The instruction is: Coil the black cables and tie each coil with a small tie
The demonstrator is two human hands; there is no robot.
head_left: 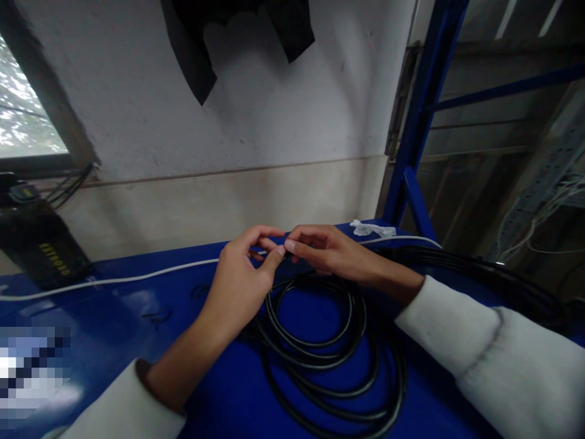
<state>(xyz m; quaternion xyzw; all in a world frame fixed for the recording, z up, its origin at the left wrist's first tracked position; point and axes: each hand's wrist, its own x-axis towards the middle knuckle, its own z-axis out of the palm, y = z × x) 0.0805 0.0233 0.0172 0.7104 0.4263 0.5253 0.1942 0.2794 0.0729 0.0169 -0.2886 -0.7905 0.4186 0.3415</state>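
Above the far side of a coiled black cable (315,366), my left hand (249,268) and my right hand (322,250) meet fingertip to fingertip. Each has thumb and fingers pinched together. Whatever sits between the fingertips is too small and hidden to make out. The cable coil lies in several loose loops on the blue tabletop (219,378), just below my hands. To the left of my left hand lie small thin black ties (158,315), curled on the table.
A white cable (150,274) runs along the table's back, passing behind my hands. More black cable (457,265) lies at the right. A crumpled clear plastic piece (372,229) rests by the wall, a black container with yellow lettering (46,244) at left. A blue frame post (418,116) rises at right.
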